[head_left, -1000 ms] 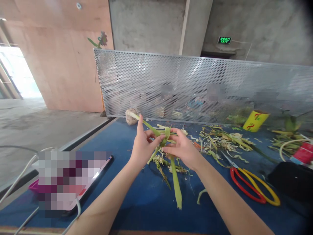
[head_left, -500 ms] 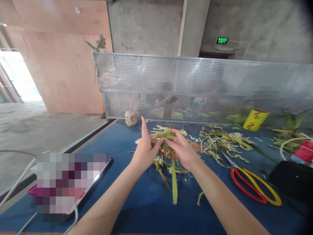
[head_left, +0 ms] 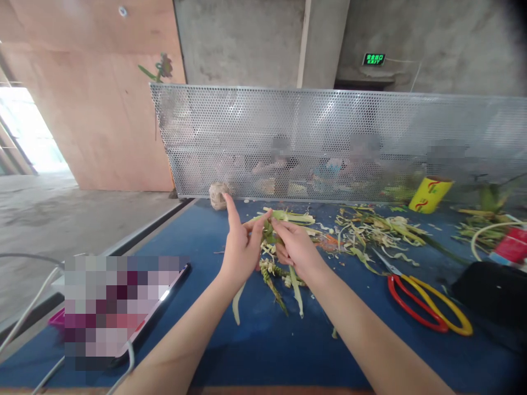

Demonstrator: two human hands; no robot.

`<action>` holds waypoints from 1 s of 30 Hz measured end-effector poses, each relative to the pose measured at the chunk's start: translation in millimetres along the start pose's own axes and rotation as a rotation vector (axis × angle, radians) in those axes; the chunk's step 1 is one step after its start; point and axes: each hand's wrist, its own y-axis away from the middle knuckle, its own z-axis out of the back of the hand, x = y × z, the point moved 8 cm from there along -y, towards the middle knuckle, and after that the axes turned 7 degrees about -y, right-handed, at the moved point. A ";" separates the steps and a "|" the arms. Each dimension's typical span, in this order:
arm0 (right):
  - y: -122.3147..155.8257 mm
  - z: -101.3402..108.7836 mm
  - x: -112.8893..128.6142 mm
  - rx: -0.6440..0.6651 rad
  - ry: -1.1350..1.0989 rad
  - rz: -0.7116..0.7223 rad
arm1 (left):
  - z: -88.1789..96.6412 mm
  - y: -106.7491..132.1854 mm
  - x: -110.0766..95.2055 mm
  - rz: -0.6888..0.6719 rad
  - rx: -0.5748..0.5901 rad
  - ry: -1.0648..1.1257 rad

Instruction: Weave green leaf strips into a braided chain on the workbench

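Note:
Both my hands are together over the middle of the blue table, working a small bundle of flat green leaf strips [head_left: 296,291]. My left hand [head_left: 242,247] holds the bundle's left side, one finger pointing up and away. A pale strip end [head_left: 236,307] hangs below that wrist. My right hand [head_left: 298,247] is closed, pinching the strips at the top near the left fingertips. The fingers hide much of the bundle. Just beneath lie green braided pieces [head_left: 274,288], and behind the hands are pale cut stalks [head_left: 294,216].
Scissors [head_left: 424,302] with red and yellow handles lie at right, near a pile of shredded leaves [head_left: 379,230]. A yellow roll [head_left: 431,195] and a wrapped lump [head_left: 218,196] stand by the perforated metal screen [head_left: 247,120]. A blurred tablet-like device [head_left: 123,312] lies left.
My left hand's raised finger has tipped left, and my right hand has turned inward to the strips' top. The long hanging strip has shifted, and a second end now shows below my left hand.

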 end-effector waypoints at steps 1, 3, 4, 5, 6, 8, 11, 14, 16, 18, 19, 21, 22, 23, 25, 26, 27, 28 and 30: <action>0.4 0.5 0.6 -0.018 0.023 0.020 | 1.3 -0.2 0.2 0.002 -0.014 0.009; 1.0 2.4 2.3 -0.072 0.072 0.061 | 3.5 -0.4 1.5 0.019 -0.043 0.017; 1.3 4.1 3.5 -0.107 0.091 0.085 | 4.1 -0.2 1.9 0.027 -0.057 0.018; 1.3 6.0 4.8 -0.141 0.103 0.110 | 4.2 0.1 1.9 0.031 -0.068 0.022; 1.3 8.2 6.0 -0.174 0.110 0.134 | 3.8 0.8 1.5 0.033 -0.076 0.028; 1.0 12.7 8.5 -0.229 0.122 0.177 | 2.5 2.7 -0.2 0.031 -0.094 0.042; 0.7 17.4 12.1 -0.263 0.122 0.220 | 1.1 6.3 -3.2 0.027 -0.117 0.052; 1.8 19.9 17.8 -0.269 0.133 0.262 | 1.1 8.9 -6.6 0.010 -0.128 0.062; 3.3 21.6 23.0 -0.280 0.180 0.299 | 1.6 9.7 -8.7 -0.007 -0.128 0.066; 4.9 23.4 29.0 -0.298 0.239 0.350 | 1.7 9.9 -10.0 -0.019 -0.124 0.059; 5.7 24.3 31.8 -0.308 0.265 0.377 | 1.6 9.9 -10.3 -0.022 -0.122 0.054; 6.6 26.1 35.7 -0.327 0.296 0.412 | 1.0 9.9 -10.5 -0.025 -0.119 0.054; 6.7 26.9 36.8 -0.335 0.299 0.419 | 0.6 10.0 -10.5 -0.025 -0.118 0.061; 6.8 27.4 37.6 -0.337 0.294 0.420 | 0.2 10.2 -10.7 -0.025 -0.117 0.069; 7.6 27.6 40.0 -0.337 0.267 0.421 | 0.1 10.7 -11.7 -0.032 -0.125 0.086; 8.1 27.0 41.4 -0.327 0.246 0.418 | 0.4 10.9 -12.4 -0.036 -0.131 0.094; 8.3 25.7 42.7 -0.306 0.223 0.409 | 0.8 11.1 -13.0 -0.039 -0.137 0.101; 8.0 23.2 43.1 -0.265 0.205 0.387 | 1.3 11.2 -13.3 -0.039 -0.142 0.107; 6.9 15.9 42.6 -0.151 0.190 0.324 | 1.9 11.0 -13.1 -0.031 -0.142 0.114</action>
